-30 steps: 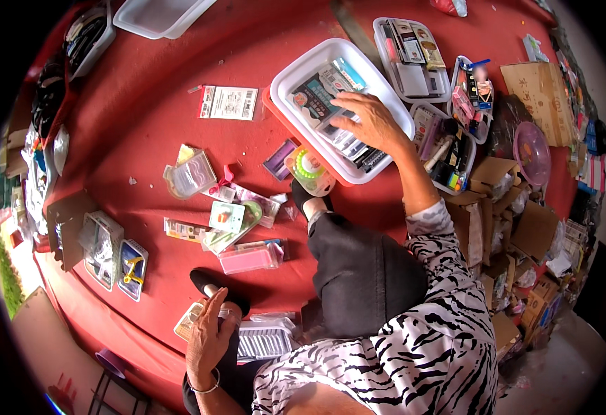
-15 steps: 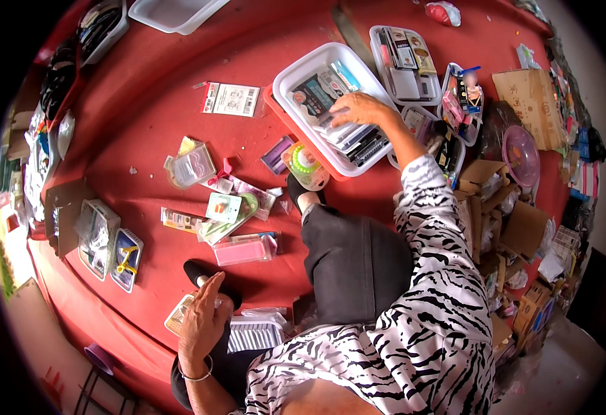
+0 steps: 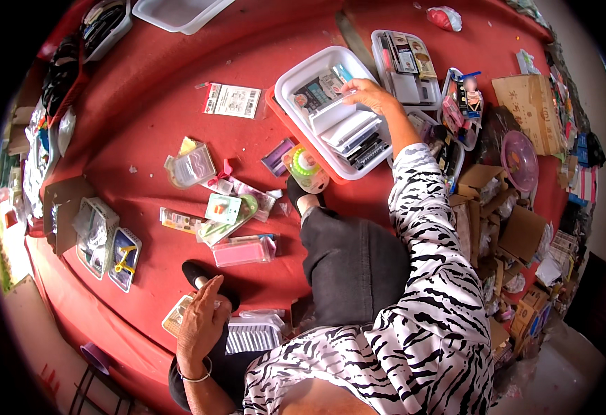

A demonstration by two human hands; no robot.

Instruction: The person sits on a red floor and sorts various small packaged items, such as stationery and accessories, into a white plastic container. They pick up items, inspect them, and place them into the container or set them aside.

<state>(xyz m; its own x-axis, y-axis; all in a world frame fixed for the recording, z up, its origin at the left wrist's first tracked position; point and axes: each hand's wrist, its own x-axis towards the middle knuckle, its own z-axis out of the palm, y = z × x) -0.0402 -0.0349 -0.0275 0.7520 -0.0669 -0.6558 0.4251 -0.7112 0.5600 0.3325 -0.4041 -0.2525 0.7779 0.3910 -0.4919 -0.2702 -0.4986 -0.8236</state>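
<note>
My right hand (image 3: 372, 95) reaches into a white plastic tub (image 3: 285, 88), its fingers and thumb closed at the upper edge of a flat white packet (image 3: 334, 116). The fingertips are partly hidden. Beside that packet, several white and dark flat packs (image 3: 358, 138) lie stacked in the tub's near end. A dark flat package (image 3: 312, 95) lies at its far end. Low on the left, my left hand (image 3: 204, 321) is held up with its fingers stretched out and nothing in it. Behind that hand sits a small beige basket (image 3: 173, 317).
Packaged goods lie loose on the red cloth, including a pink box (image 3: 242, 251), a clear case (image 3: 195, 166) and a white card pack (image 3: 232, 100). Filled trays (image 3: 424, 93), a pink basin (image 3: 519, 160) and cardboard boxes (image 3: 522, 232) crowd the right side. Two baskets (image 3: 124, 259) stand left.
My right hand has moved slightly away from me and to the right. The white packet beneath its fingers now shows more plainly. My left hand has hardly moved.
</note>
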